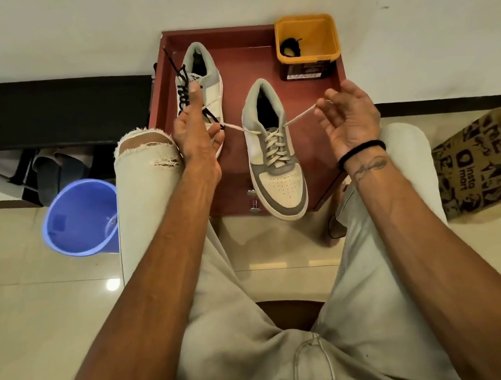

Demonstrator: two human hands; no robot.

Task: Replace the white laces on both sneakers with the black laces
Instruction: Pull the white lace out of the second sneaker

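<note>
Both hands, left hand point(195, 133) and right hand point(346, 116), pinch one white lace point(300, 117); two sneakers, black-laced sneaker point(205, 77) and white-laced sneaker point(275, 161), sit on the table point(245, 63).

Both arms reach forward. The left hand point(195, 133) pinches a lace end with fingers curled; the right hand point(349, 119), palm up, pinches the other end.

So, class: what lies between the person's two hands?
In the head view, the white lace runs taut from the left hand to the right hand, passing through the top eyelets of the near sneaker.
</note>
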